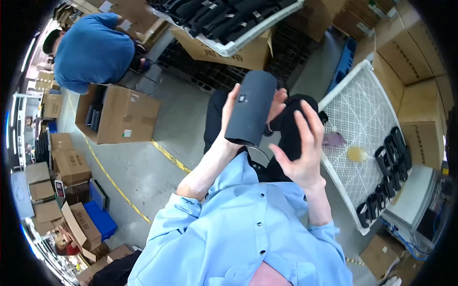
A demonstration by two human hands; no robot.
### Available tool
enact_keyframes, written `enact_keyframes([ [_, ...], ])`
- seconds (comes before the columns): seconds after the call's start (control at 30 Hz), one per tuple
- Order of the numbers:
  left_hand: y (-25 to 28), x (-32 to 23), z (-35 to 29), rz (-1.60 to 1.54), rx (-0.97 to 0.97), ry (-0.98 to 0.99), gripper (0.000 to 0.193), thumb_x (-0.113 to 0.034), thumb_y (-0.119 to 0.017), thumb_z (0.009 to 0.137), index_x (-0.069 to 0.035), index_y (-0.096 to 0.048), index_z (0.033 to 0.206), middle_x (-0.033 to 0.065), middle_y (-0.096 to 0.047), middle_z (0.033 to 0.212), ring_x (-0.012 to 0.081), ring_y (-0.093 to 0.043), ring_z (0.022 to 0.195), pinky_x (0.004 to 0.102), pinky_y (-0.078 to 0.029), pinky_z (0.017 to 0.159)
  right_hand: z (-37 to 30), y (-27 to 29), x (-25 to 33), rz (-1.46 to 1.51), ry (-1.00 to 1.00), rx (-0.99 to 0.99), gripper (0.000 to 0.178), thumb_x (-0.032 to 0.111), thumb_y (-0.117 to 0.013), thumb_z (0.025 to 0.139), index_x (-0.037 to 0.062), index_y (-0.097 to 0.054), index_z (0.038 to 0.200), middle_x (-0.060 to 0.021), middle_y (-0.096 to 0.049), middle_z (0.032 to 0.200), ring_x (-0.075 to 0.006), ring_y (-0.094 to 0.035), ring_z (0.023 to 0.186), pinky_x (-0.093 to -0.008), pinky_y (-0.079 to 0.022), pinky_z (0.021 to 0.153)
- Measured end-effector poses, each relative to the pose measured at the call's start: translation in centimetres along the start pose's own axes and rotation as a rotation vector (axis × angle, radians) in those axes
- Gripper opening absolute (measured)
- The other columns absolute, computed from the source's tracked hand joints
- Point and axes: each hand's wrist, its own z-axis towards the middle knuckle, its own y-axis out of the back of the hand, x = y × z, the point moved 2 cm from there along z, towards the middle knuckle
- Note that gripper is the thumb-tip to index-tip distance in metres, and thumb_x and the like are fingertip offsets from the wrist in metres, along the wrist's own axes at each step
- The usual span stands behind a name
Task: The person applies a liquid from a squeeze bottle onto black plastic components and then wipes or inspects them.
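Note:
My left hand [228,113] is wrapped around a dark grey cylindrical speaker [253,108] with a small badge near its upper left. The speaker is held tilted above my lap; the left fingertips show past its right side. A dark rim is visible at its lower end, but whether the tube is hollow is unclear. To the right, apart from the speaker, my right hand [305,150] is open with fingers spread and nothing in it.
On the right, a white mesh tray [353,105] carries black parts [393,152], a yellowish container [356,154] and a mauve cloth [334,139]. Ahead, a white crate [231,49] holds dark pieces. A person in blue [95,52] bends near a cardboard box [129,117].

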Motion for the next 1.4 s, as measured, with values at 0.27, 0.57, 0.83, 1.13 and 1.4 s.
enact_keyframes([
  [0.27,0.5,0.1,-0.4,-0.098,-0.008,-0.155,0.095,-0.063,-0.050,0.098,0.010,-0.031,0.156,0.0278,-0.045,0.155,0.0394,-0.046,0.146,0.0492,-0.035,0.127,1.9,-6.5,2.3,-0.115,0.188,0.250,0.063,0.009,-0.072,0.088,0.0079,-0.054,0.149,-0.0141,-0.044,0.160,-0.0339,-0.037,0.151,-0.0520,-0.030,0.127],
  [0.57,0.3,-0.4,-2.6,0.131,-0.052,-0.057,0.088,-0.063,-0.048,0.101,0.007,-0.038,0.155,0.0243,-0.053,0.151,0.0372,-0.054,0.139,0.0464,-0.048,0.116,2.6,-6.0,2.6,-0.078,0.309,0.242,0.055,0.012,-0.076,0.086,0.0075,-0.062,0.139,-0.0121,-0.055,0.153,-0.0317,-0.048,0.145,-0.0529,-0.034,0.126],
  [0.83,-3.2,-2.7,-3.9,0.741,-0.250,-0.150,0.072,-0.049,-0.048,0.107,0.004,-0.040,0.155,0.0205,-0.062,0.141,0.0296,-0.067,0.122,0.0371,-0.057,0.103,2.0,-5.9,0.3,-0.200,0.446,0.259,0.059,0.013,-0.077,0.086,0.0056,-0.059,0.142,-0.0148,-0.054,0.153,-0.0332,-0.050,0.144,-0.0520,-0.035,0.125],
  [1.13,-6.7,-3.7,-3.3,1.037,-0.427,-0.573,0.061,-0.040,-0.070,0.100,-0.001,-0.050,0.142,0.0152,-0.061,0.124,0.0226,-0.062,0.109,0.0352,-0.050,0.090,1.7,-4.8,-0.2,0.078,0.073,0.004,0.077,0.012,-0.081,0.084,0.0000,-0.047,0.151,-0.0231,-0.042,0.158,-0.0391,-0.048,0.141,-0.0467,-0.045,0.116],
  [1.4,-4.8,-3.3,-2.9,1.023,-0.373,-0.508,0.064,-0.044,-0.055,0.106,-0.001,-0.044,0.152,0.0214,-0.065,0.135,0.0282,-0.069,0.114,0.0393,-0.058,0.094,1.4,-4.4,0.2,0.158,-0.061,-0.042,0.076,0.017,-0.078,0.091,0.0000,-0.040,0.155,-0.0208,-0.038,0.159,-0.0367,-0.044,0.144,-0.0473,-0.041,0.120],
])
